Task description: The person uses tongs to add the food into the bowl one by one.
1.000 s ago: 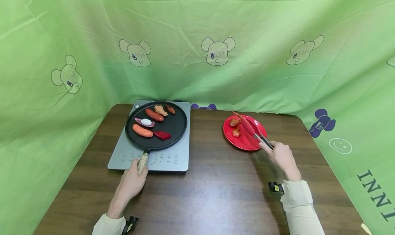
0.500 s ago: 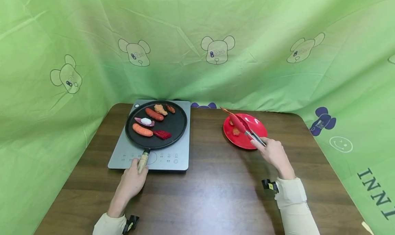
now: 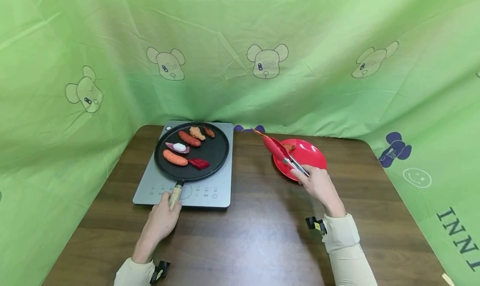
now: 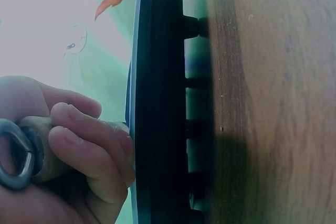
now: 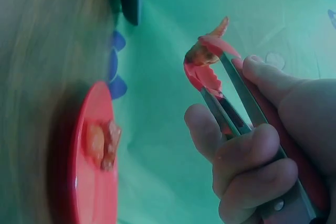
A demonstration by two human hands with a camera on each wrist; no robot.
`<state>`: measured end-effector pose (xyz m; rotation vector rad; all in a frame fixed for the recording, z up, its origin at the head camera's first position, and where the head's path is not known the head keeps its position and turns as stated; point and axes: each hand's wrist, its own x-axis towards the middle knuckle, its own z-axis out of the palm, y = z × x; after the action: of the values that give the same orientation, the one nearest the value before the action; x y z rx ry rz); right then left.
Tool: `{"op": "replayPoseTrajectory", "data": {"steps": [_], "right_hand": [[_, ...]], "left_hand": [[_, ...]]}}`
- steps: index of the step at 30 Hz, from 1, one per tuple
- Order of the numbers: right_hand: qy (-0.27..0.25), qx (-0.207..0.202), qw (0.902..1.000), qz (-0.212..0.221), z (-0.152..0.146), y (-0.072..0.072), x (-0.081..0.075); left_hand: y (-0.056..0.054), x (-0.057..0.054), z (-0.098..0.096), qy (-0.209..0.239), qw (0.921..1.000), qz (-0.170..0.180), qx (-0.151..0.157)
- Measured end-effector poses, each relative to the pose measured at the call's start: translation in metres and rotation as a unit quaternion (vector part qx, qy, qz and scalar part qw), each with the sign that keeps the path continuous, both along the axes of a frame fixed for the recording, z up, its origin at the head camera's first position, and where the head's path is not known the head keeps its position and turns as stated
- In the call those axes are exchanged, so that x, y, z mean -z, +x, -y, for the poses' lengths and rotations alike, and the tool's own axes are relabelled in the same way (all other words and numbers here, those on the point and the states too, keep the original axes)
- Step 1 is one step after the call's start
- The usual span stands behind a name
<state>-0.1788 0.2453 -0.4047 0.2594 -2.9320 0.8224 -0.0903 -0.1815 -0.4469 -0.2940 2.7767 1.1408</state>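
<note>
My left hand (image 3: 162,221) grips the wooden handle (image 3: 175,195) of a round black frying pan (image 3: 215,159). In the right wrist view my right hand (image 5: 252,166) holds red-tipped metal tongs (image 5: 239,85), fingers round one arm and thumb on the other. Pinched between their tips is a brown piece of food with a pointed end (image 5: 202,54), resembling a chicken wing. The tongs reach over the left rim of a red plate (image 3: 314,156). On that plate lie an orange-brown piece (image 5: 95,141) and a darker brown piece (image 5: 111,142), partly hidden by the tongs in the head view.
Beneath the pan is a silver induction cooktop (image 3: 223,188). The pan bears several foods, among them an orange sausage (image 3: 175,157), a red sausage (image 3: 189,139) and a red slice (image 3: 198,164). Green printed cloth (image 3: 266,102) hangs behind the wooden table (image 3: 243,244).
My right hand has moved left with the tongs and the brown piece, from above the plate out past its left rim. The left hand stays on the pan handle.
</note>
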Motion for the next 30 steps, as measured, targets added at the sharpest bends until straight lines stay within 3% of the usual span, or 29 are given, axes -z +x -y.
{"op": "replayPoseTrajectory", "data": {"steps": [30], "right_hand": [[-0.055, -0.068, 0.9962, -0.004, 0.081, -0.015, -0.008]], "left_hand": [[-0.001, -0.002, 0.001, 0.020, 0.9997, 0.007, -0.008]]}}
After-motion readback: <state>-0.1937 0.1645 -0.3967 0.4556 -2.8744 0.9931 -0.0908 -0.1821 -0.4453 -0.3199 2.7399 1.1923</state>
